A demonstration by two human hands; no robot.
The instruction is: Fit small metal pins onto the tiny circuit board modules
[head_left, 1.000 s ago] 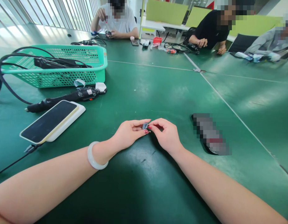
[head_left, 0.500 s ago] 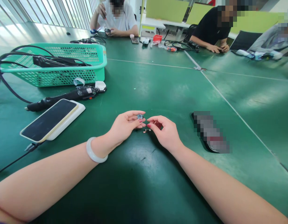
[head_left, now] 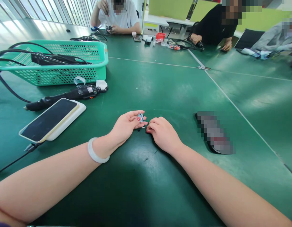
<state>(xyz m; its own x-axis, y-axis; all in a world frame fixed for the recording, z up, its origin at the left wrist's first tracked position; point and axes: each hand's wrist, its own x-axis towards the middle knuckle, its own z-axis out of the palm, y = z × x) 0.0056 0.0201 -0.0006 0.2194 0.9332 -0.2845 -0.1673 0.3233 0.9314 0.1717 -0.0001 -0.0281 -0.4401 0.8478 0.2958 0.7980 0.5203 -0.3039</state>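
apparently metallic part [head_left: 141,117] in left hand [head_left: 127,125]

Beyond the fingers of the left hand [head_left: 124,124] and right hand [head_left: 164,134], passage is offered by the smooth green tabletop [head_left: 155,85]. Left of them, the way is obstructed by a black-screened, yellow-edged phone [head_left: 50,119], a long black cylindrical tool [head_left: 65,96] and, farther off, a turquoise perforated plastic basket [head_left: 65,75]; right of them, by a flat dark oblong object [head_left: 214,134].
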